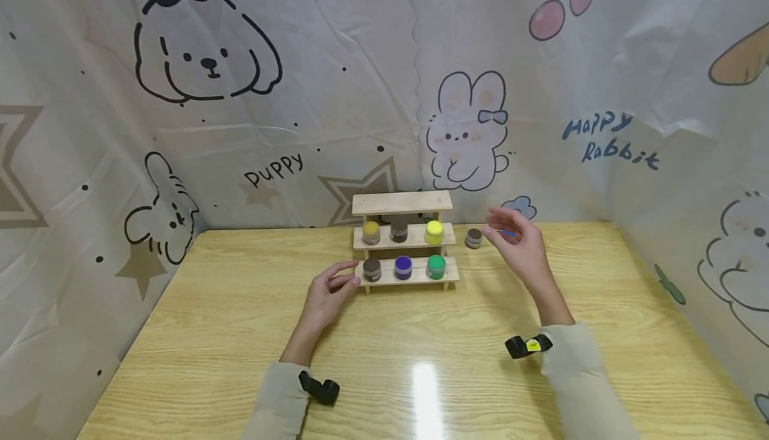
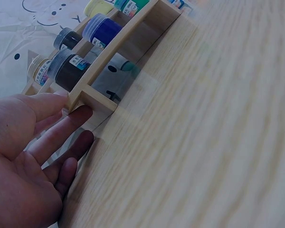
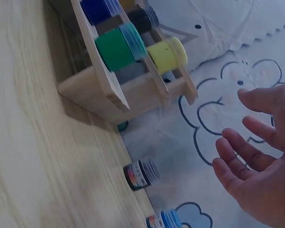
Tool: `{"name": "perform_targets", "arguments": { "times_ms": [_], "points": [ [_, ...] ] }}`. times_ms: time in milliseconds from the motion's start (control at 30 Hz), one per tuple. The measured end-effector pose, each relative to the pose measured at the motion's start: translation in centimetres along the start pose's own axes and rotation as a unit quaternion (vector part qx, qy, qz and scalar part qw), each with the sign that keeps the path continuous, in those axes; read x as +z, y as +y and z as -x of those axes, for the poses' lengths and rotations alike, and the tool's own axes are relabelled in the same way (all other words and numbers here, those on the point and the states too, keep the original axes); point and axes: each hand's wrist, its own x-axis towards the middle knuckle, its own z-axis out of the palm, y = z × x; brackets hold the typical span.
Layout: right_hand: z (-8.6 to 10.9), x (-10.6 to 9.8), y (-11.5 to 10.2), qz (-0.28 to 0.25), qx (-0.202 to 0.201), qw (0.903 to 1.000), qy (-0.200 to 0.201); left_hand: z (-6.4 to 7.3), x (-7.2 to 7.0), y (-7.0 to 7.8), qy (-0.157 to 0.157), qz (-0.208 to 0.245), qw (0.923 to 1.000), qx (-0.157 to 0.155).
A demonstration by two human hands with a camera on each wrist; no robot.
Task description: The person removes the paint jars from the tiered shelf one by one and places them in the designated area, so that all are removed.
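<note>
A three-tier wooden rack [image 1: 402, 203] stands near the back of the table. Its middle shelf bears an ochre-yellow paint jar [image 1: 371, 233], a dark paint jar [image 1: 399, 231] and a bright yellow paint jar [image 1: 434, 232]. On the bottom shelf are a black paint jar [image 2: 72, 70], a purple-blue paint jar [image 1: 403, 267] and a green paint jar [image 3: 119, 47]. My left hand [image 1: 324, 296] pinches the left end of the bottom shelf between thumb and fingers. My right hand [image 1: 521, 246], fingers loosely bent and holding nothing, hovers right of the rack.
Right of the rack, another dark paint jar [image 3: 140, 175] stands on the table [image 1: 240, 306]. Beside it is a blue paint jar [image 3: 164, 219], mostly hidden behind my right hand in the head view. A printed cloth [image 1: 336, 93] hangs behind and along both sides.
</note>
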Motion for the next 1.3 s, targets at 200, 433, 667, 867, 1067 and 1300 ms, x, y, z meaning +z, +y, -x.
{"name": "perform_targets", "arguments": {
  "times_ms": [200,433,667,867,1067,1300],
  "points": [
    [0.4,2.0,-2.0,-0.016,-0.002,0.9995,-0.026,0.1,0.1,0.2,-0.004,-0.003,1.0,0.004],
    [0.6,4.2,-3.8,-0.025,-0.004,0.9979,-0.06,0.0,-0.1,0.3,0.007,-0.009,0.9999,0.004],
    [0.6,5.8,-1.4,-0.013,0.006,0.9974,-0.071,0.0,0.1,0.2,-0.002,-0.002,1.0,0.001],
    [-0.1,7.0,-1.5,0.016,0.007,0.9979,-0.062,-0.1,0.1,0.1,0.007,-0.01,0.9999,-0.004],
    [-0.8,7.5,-1.6,0.037,0.014,0.996,-0.08,0.0,0.1,0.1,0.001,-0.003,1.0,0.001],
    [-1.1,7.6,-1.7,0.051,0.015,0.9951,-0.083,0.1,0.0,0.3,0.004,0.001,1.0,0.009]
  ]
}}
